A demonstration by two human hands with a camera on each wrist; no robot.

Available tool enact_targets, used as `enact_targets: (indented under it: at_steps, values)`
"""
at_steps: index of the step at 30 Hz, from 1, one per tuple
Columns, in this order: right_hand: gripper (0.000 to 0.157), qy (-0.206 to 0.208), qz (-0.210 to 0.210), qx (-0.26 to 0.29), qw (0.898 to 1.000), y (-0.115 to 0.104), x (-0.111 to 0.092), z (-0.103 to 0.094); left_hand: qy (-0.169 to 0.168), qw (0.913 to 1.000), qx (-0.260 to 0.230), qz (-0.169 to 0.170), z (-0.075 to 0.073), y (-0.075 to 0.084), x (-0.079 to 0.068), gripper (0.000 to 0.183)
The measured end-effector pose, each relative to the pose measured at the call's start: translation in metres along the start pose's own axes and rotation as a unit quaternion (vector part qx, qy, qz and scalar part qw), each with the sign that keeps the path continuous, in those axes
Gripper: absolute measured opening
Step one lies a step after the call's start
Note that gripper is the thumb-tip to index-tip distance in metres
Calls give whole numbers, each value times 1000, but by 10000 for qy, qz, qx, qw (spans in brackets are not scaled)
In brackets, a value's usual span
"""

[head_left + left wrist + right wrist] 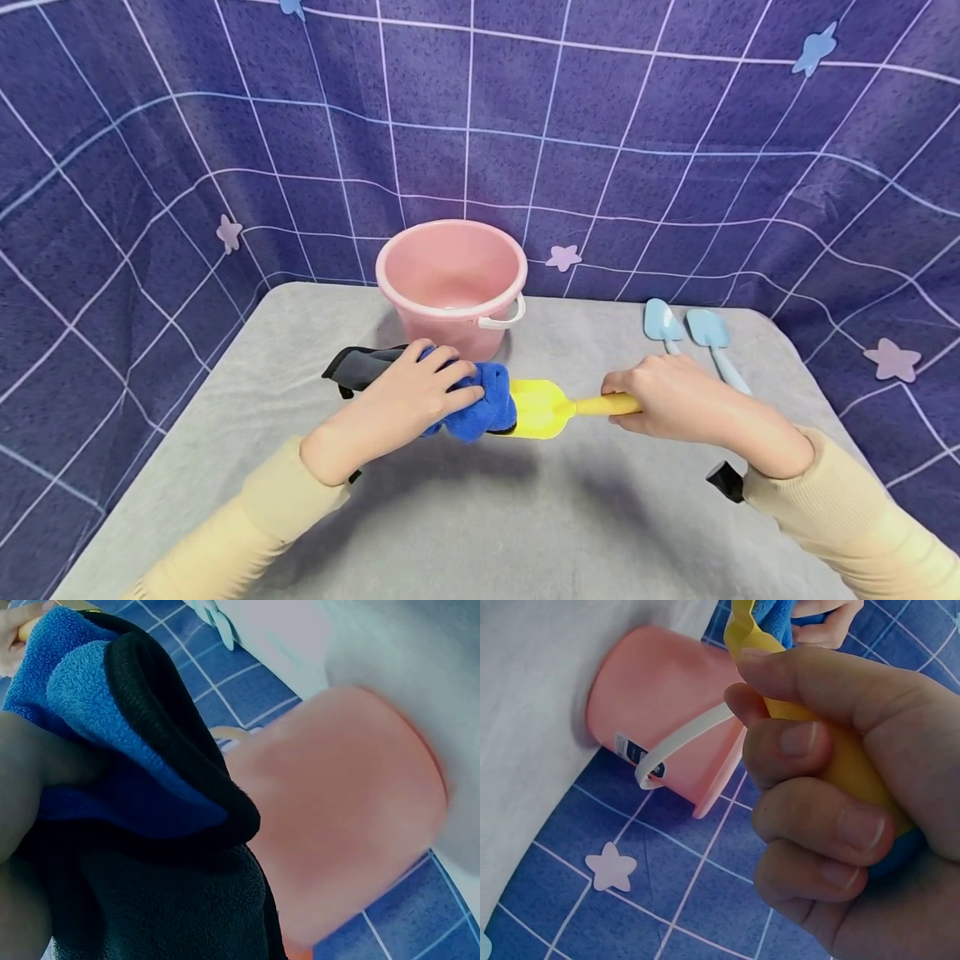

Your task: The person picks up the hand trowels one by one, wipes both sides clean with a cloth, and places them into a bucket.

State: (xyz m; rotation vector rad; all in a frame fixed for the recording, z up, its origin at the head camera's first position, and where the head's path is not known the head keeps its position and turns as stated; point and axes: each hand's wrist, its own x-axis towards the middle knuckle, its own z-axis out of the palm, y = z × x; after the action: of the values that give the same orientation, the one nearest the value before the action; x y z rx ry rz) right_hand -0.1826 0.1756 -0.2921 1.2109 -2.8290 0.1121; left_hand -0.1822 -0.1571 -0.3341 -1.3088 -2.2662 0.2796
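In the head view my right hand (667,400) grips the handle of a yellow toy shovel (540,408), fingers curled round it. The blade points left. My left hand (420,392) holds a bunched microfiber cloth (491,400), blue on one face and dark grey on the other with black edging, against the blade, covering its far end. The cloth's grey part trails out to the left of the hand. In the left wrist view the folded cloth (82,667) fills the near side. The right wrist view shows the fingers wrapped round the yellow handle (840,765).
A pink bucket (457,325) with a white handle (506,317) stands just behind the left hand. Two light blue toy shovels (662,321) lie at the back right of the grey-covered table (480,533). A dark blue checked curtain with star shapes (564,257) surrounds the table.
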Motion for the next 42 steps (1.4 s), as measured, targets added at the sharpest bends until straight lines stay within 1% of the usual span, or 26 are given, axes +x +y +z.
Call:
enact_targets:
  at_steps: [5,12,18,25,29,32,34,37,42]
  values:
    - [18,40,-42,-29,10000,1,-1,0,-55,9999,-18,-108,-2,-4,-8,47]
    - [22,167,-55,-37,9998,3,-1,1,5,9999,28,-166,2,-8,-18,47]
    - [23,247,-118,3,9996,5,-4,0,-104,9995,37,-295,4,-11,-23,49]
    - [24,298,-151,32,9994,7,-6,-1,-133,9993,-63,-347,12,-11,-29,55]
    - [24,319,-129,9,9994,8,-7,0,-274,9985,-87,-466,17,-15,-35,53]
    - [24,354,-155,-29,9992,8,-7,0,-279,9980,-91,-557,17,-19,-39,52]
    - [24,373,-186,-41,9991,9,-7,1,-201,9979,-100,-606,16,-21,-40,52]
    - [23,368,-221,2,9991,10,-7,1,-79,9975,-146,-689,11,-24,-37,52]
    - [21,339,-244,89,9991,10,-5,2,85,9961,-286,-827,-2,-25,-26,59]
